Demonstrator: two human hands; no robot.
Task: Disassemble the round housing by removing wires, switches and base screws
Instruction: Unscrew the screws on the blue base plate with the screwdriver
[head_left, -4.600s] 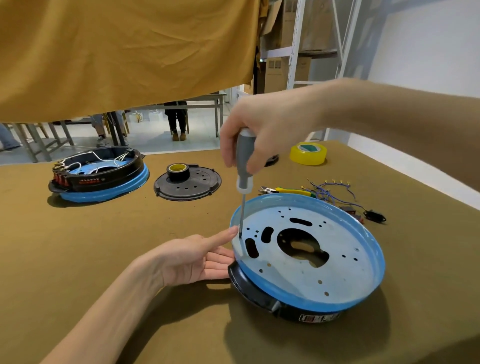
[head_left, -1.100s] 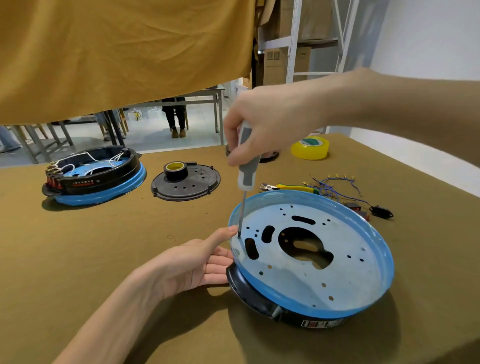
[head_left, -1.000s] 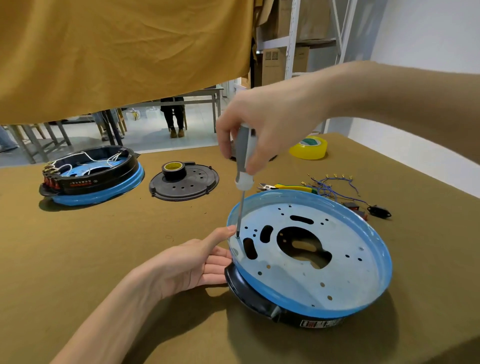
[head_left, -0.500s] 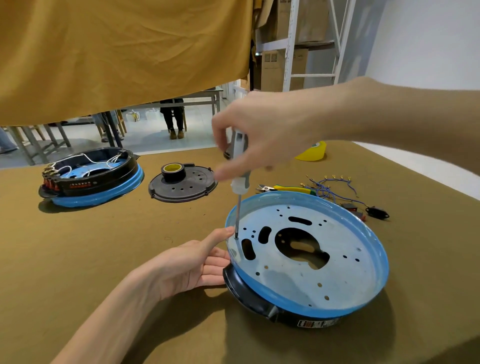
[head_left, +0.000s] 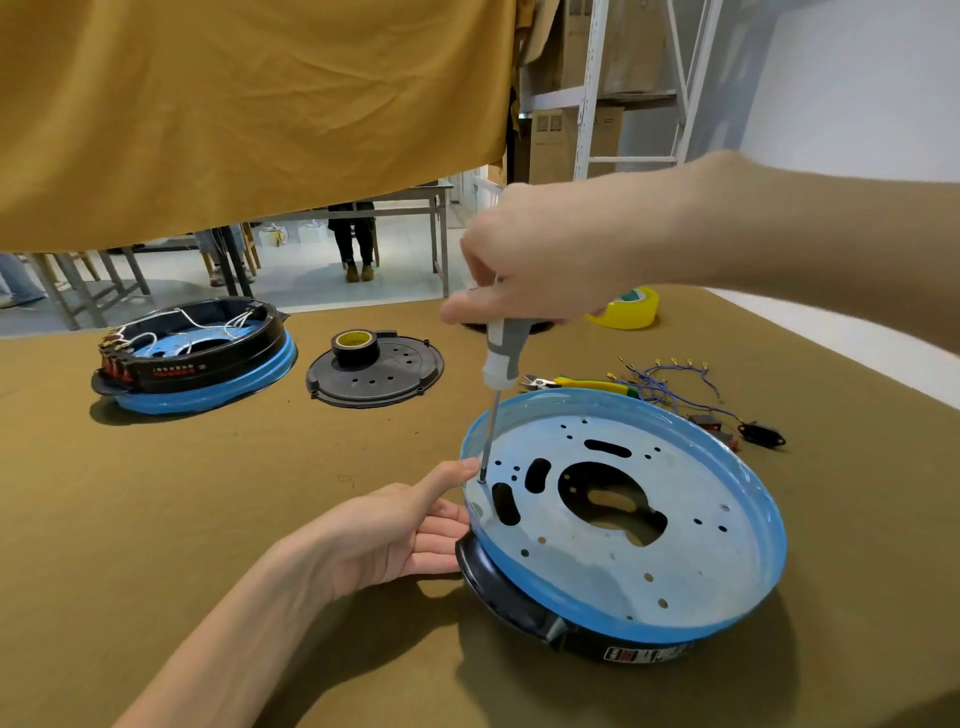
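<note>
The round housing (head_left: 623, 525) is lying base-up on the brown counter (head_left: 156, 493), its blue-rimmed metal plate facing the camera. The right hand (head_left: 540, 270) is gripping a gray-handled screwdriver (head_left: 501, 358), holding it nearly upright with the tip sitting at a screw (head_left: 482, 480) near the plate's left edge. The left hand (head_left: 395, 530) is lying open against the housing's left side, fingers straight, thumb touching the rim beside the tip. Loose blue wires (head_left: 665, 379) are lying behind the housing.

Round housing (head_left: 675, 561) at front right, second housing (head_left: 197, 358) back left, lid (head_left: 379, 374) between, wires (head_left: 670, 379) behind.
</note>
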